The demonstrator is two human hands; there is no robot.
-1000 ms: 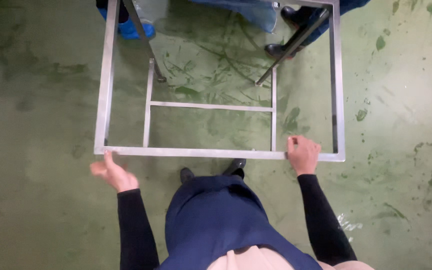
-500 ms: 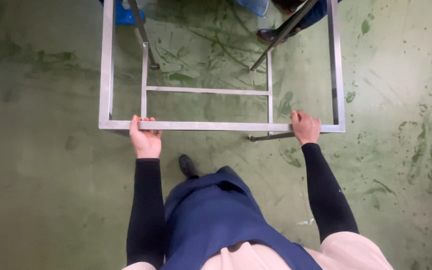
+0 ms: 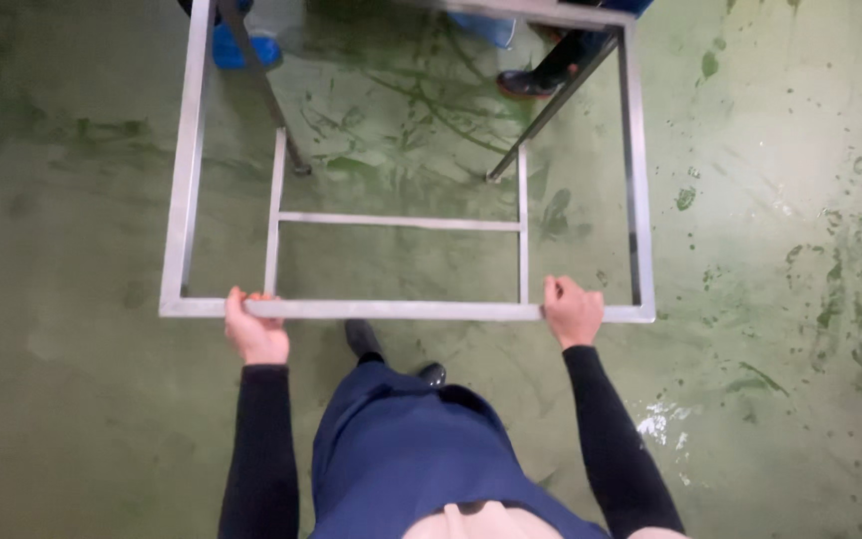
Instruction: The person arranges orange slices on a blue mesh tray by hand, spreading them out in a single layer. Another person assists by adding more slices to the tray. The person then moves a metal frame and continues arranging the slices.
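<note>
A rectangular grey metal frame (image 3: 406,310) with inner crossbars and dark legs hangs in front of me above the green floor. My left hand (image 3: 254,330) grips its near bar left of centre. Towards the near right corner, my right hand (image 3: 573,311) is closed around the same bar. Both arms wear black sleeves, and my dark blue apron shows below.
The floor (image 3: 780,200) is green, scuffed and stained. Another person stands beyond the frame's far side: a black shoe (image 3: 523,84) at top centre and a blue shoe cover (image 3: 241,50) at top left. My own black shoes (image 3: 363,337) show under the near bar.
My left hand went from open beside the left corner to gripping the near bar. The frame now sits lower and nearer in view.
</note>
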